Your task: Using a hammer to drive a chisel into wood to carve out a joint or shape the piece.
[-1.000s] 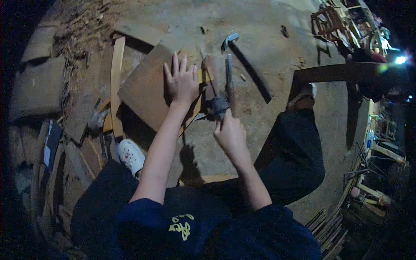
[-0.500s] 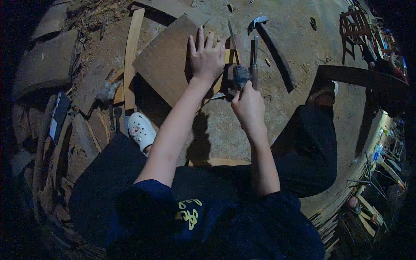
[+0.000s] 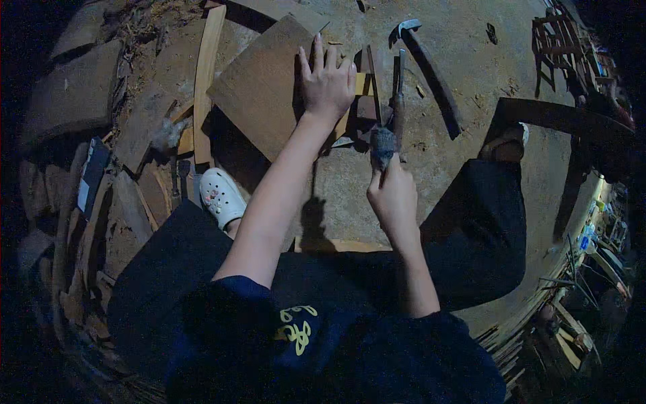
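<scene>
We have left grip [image 3: 328, 91] over right side of board [image 3: 259, 77]; wood strip [image 3: 207, 87] left of board. Right of board, on floor [image 3: 451, 67]: chisel [image 3: 398, 108], then hammer-like tool [image 3: 433, 77] farther right. Nearer us than chisel: right grip [image 3: 395, 198] around hand tool [image 3: 383, 141]. Shoe [image 3: 222, 196] beside strip's near end.

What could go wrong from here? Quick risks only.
1. Slip: the dark-handled tool in the right hand is close to the left hand, which is spread bare on the brown board; a slip could catch its fingers.
2. Snag: a chisel-like tool lies right beside the held one, so a sideways move might knock it.
3. Board shift: only the left hand is seen pressing the board, so it might slide or tip.
</scene>
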Action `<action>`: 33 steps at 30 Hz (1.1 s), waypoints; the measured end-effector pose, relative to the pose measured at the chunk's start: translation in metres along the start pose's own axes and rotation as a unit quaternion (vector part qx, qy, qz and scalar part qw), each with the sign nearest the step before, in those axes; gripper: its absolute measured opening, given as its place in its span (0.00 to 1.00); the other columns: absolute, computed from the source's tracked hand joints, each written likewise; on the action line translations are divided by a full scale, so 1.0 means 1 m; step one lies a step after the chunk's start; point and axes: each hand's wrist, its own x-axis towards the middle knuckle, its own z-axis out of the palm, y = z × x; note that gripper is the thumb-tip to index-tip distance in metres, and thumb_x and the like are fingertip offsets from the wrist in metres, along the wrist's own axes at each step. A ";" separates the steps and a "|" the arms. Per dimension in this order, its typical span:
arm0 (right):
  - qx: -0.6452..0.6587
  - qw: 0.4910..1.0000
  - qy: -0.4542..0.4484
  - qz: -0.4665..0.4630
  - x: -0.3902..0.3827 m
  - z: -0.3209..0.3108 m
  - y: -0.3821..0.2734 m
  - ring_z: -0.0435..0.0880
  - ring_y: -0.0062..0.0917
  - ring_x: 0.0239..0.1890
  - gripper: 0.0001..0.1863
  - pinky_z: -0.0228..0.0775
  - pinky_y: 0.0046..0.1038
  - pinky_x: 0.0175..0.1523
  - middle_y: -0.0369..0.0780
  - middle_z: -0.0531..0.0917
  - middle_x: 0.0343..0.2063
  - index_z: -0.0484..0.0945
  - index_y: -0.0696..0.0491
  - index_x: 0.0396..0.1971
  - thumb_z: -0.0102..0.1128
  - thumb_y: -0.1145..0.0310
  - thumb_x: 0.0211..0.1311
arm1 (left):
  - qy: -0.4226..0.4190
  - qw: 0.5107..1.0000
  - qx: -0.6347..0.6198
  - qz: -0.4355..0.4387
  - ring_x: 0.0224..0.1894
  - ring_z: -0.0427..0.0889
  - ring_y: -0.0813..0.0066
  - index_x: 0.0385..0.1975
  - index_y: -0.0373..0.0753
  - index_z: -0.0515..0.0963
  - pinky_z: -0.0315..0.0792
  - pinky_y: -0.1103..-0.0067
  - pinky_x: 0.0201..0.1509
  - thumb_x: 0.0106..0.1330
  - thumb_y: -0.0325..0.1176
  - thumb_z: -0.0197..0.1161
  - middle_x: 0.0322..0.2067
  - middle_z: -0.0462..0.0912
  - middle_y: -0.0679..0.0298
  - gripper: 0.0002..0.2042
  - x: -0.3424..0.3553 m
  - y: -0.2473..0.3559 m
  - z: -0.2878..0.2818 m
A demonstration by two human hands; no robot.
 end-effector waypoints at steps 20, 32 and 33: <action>0.030 0.998 0.048 -0.020 0.020 0.010 0.011 0.81 0.53 0.31 0.14 0.73 0.49 0.38 0.57 0.81 0.24 0.71 0.62 0.37 0.55 0.67 0.57 | 0.045 0.999 0.001 0.011 0.66 0.59 0.48 0.38 0.42 0.82 0.50 0.51 0.68 0.67 0.42 0.48 0.51 0.73 0.52 0.16 0.000 0.003 0.010; -0.047 0.999 0.015 0.005 0.005 -0.001 -0.015 0.82 0.52 0.31 0.13 0.74 0.50 0.38 0.57 0.81 0.26 0.69 0.60 0.35 0.55 0.66 0.58 | 0.041 0.999 0.003 -0.006 0.65 0.60 0.48 0.40 0.42 0.82 0.48 0.52 0.69 0.68 0.42 0.46 0.53 0.73 0.51 0.17 -0.001 0.001 0.008; -0.056 0.998 -0.014 0.009 0.000 0.001 -0.017 0.82 0.52 0.31 0.13 0.74 0.50 0.38 0.57 0.81 0.26 0.69 0.60 0.35 0.55 0.66 0.58 | 0.040 0.999 0.014 -0.004 0.65 0.60 0.48 0.40 0.41 0.82 0.48 0.52 0.69 0.68 0.42 0.46 0.53 0.73 0.51 0.17 -0.003 -0.008 0.007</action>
